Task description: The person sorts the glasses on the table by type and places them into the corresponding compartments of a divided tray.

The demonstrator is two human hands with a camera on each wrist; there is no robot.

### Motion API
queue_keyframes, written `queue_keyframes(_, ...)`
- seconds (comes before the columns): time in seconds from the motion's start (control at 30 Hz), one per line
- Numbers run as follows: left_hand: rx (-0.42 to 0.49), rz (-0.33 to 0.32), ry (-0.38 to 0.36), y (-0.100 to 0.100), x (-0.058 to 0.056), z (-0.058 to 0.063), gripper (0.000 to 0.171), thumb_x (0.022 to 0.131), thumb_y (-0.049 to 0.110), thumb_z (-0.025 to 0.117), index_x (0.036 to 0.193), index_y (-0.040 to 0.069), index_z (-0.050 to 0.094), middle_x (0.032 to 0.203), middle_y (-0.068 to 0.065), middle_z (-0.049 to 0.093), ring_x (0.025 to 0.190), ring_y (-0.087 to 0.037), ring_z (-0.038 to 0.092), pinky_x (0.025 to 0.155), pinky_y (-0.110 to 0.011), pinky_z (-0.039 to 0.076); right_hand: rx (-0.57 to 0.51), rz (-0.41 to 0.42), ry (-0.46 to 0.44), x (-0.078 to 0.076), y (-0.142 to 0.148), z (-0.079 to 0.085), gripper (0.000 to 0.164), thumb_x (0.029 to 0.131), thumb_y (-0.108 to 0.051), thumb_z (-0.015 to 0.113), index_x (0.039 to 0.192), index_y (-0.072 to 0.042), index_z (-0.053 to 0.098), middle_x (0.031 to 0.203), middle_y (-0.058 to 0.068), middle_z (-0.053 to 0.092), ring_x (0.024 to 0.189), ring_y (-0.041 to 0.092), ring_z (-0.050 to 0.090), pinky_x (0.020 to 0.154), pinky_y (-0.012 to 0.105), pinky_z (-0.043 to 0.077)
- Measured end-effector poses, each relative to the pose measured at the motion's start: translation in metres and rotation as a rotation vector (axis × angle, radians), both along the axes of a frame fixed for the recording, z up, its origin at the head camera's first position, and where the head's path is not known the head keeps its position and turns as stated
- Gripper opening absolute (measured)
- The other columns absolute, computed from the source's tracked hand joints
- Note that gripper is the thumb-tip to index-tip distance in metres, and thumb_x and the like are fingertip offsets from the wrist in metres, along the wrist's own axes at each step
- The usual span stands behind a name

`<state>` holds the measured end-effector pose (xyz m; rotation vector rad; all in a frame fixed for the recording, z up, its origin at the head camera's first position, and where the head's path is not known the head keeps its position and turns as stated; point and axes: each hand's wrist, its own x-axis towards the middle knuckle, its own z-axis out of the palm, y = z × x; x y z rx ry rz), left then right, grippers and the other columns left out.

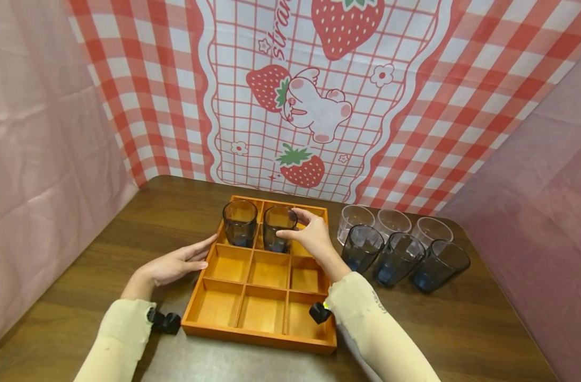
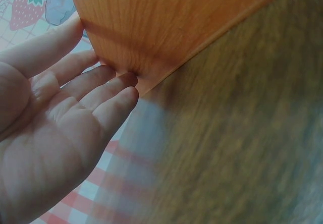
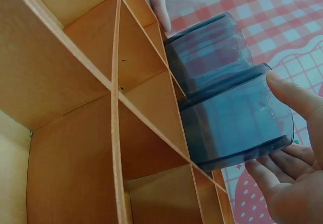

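A wooden box point(image 1: 259, 338) divided into square compartments lies on the table. One dark tinted glass point(image 1: 240, 218) stands in its back left compartment. In the back middle compartment is a second dark glass point(image 1: 277, 233). My right hand point(image 1: 314, 237) holds this second glass near its rim, thumb on one side and fingers on the other, as the right wrist view also shows at the hand point(image 3: 298, 183). With fingers fairly straight, my left hand point(image 1: 173, 263) touches the box's left side; the left wrist view shows its fingertips against the wooden wall point(image 2: 151, 27).
Right of the box, several more glasses stand in two rows: clear ones, such as the clear glass point(image 1: 432, 229), behind, and dark ones, such as the dark glass point(image 1: 440, 265), in front. A red-checked strawberry cloth point(image 1: 295, 122) hangs behind the brown table point(image 1: 491, 318).
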<state>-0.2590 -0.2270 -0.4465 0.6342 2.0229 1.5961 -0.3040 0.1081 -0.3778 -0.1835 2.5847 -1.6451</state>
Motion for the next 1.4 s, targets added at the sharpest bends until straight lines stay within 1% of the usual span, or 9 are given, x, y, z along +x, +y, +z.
queue_keyframes(0.43,0.008,-0.002,0.002,0.001,0.000,0.000,0.071,0.102,0.011,0.046,0.156,0.004,0.000,0.161,-0.021,-0.011,0.147,-0.045,-0.005,0.096,-0.003,0.032,0.009,0.019,-0.004,0.001,-0.001,0.000,0.073,0.074,-0.024,0.085,0.138,-0.015,0.052,0.142,0.009,0.052,0.134,0.028,0.047,0.107,0.046,0.043)
queue_keyframes(0.57,0.004,0.000,0.003,0.001,0.000,0.000,0.070,0.102,0.011,0.045,0.156,0.004,0.000,0.162,-0.021,-0.011,0.147,-0.045,-0.005,0.096,-0.003,0.032,0.032,0.050,-0.015,0.003,0.000,0.001,0.074,0.078,-0.024,0.082,0.142,-0.014,0.046,0.146,0.009,0.048,0.138,0.029,0.042,0.109,0.048,0.040)
queue_keyframes(0.67,0.005,-0.001,0.001,0.001,0.000,0.000,0.071,0.102,0.011,0.045,0.156,0.005,0.000,0.162,-0.021,-0.011,0.147,-0.044,-0.005,0.096,-0.003,0.032,0.034,0.090,-0.019,0.006,0.001,0.002,0.078,0.080,-0.022,0.080,0.146,-0.014,0.040,0.150,0.009,0.043,0.142,0.028,0.037,0.111,0.047,0.039)
queue_keyframes(0.77,0.011,-0.002,-0.001,0.001,0.000,0.000,0.071,0.102,0.011,0.045,0.156,0.004,-0.001,0.161,-0.021,-0.011,0.147,-0.045,-0.005,0.096,-0.004,0.032,0.014,0.110,-0.011,0.009,0.003,0.003,0.080,0.081,-0.020,0.079,0.148,-0.013,0.037,0.153,0.008,0.039,0.143,0.027,0.035,0.112,0.046,0.037)
queue_keyframes(0.87,0.012,-0.004,-0.002,0.001,0.000,0.000,0.070,0.102,0.010,0.045,0.156,0.004,-0.001,0.161,-0.021,-0.012,0.147,-0.045,-0.006,0.096,-0.003,0.032,-0.012,0.112,0.001,0.014,0.005,0.005,0.079,0.082,-0.018,0.079,0.148,-0.012,0.036,0.154,0.008,0.037,0.144,0.026,0.034,0.114,0.045,0.035)
queue_keyframes(1.0,0.011,-0.005,-0.003,0.000,0.000,0.001,0.070,0.102,0.009,0.044,0.155,0.003,-0.001,0.161,-0.021,-0.012,0.147,-0.045,-0.006,0.096,-0.003,0.032,-0.047,0.124,0.017,0.019,0.010,0.011,0.078,0.082,-0.016,0.078,0.148,-0.010,0.036,0.154,0.009,0.038,0.144,0.026,0.033,0.115,0.046,0.033)
queue_keyframes(1.2,0.001,-0.003,-0.001,0.001,0.000,0.001,0.070,0.102,0.010,0.045,0.156,0.004,-0.001,0.161,-0.021,-0.012,0.147,-0.045,-0.005,0.097,-0.004,0.032,-0.075,0.144,0.054,0.029,0.021,0.019,0.075,0.084,-0.012,0.075,0.148,-0.009,0.036,0.154,0.010,0.039,0.144,0.026,0.034,0.115,0.047,0.033)
queue_keyframes(1.3,-0.008,0.002,0.001,0.001,0.000,0.002,0.070,0.102,0.011,0.045,0.156,0.005,-0.001,0.162,-0.021,-0.011,0.147,-0.045,-0.004,0.100,-0.007,0.032,-0.109,0.148,0.060,0.034,0.028,0.022,0.073,0.085,-0.011,0.074,0.148,-0.009,0.037,0.153,0.010,0.040,0.144,0.026,0.034,0.115,0.046,0.033)
queue_keyframes(1.4,-0.021,0.006,0.005,0.000,0.001,0.002,0.070,0.103,0.011,0.045,0.156,0.005,0.000,0.162,-0.021,-0.010,0.147,-0.045,-0.002,0.107,-0.015,0.031,-0.140,0.149,0.050,0.040,0.035,0.023,0.071,0.087,-0.011,0.072,0.148,-0.010,0.037,0.153,0.008,0.040,0.144,0.024,0.034,0.115,0.045,0.033)
